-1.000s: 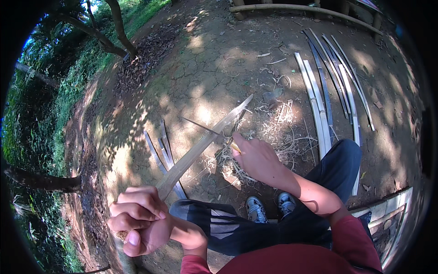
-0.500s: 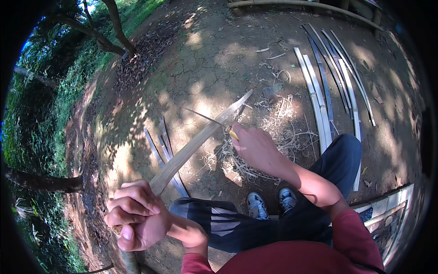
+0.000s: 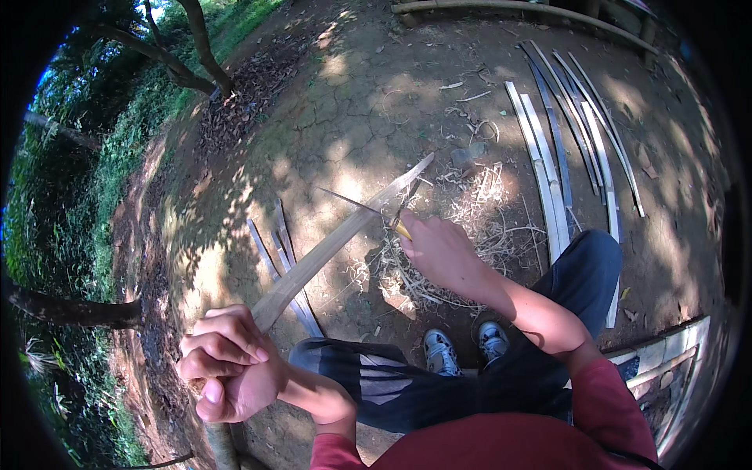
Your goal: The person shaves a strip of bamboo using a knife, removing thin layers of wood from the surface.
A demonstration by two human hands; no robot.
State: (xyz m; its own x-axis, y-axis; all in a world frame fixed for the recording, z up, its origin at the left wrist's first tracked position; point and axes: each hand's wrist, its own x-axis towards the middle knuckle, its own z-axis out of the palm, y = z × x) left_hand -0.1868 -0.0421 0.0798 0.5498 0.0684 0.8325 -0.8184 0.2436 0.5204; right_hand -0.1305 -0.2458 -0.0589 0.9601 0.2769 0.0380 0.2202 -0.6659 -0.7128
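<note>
Knife (image 3: 356, 204) nearly stationary across pale strip (image 3: 313, 269), gripped in fingers of right hand (image 3: 440, 249); near end clenched in left hand (image 3: 239, 368), shifted slightly leftward: probable shaving.

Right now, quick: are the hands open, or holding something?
Left hand: closed around the near end of a pale bamboo strip.
Right hand: closed on the yellow handle of a knife.

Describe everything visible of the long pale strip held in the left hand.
The long, flat, pale strip looks like wood or bamboo, with faint lengthwise grain and a tapering far end. It slants to the upper right, above brown ground. The left hand grips its near end; a thin-bladed knife in the right hand crosses its far half, seemingly touching it.
</note>
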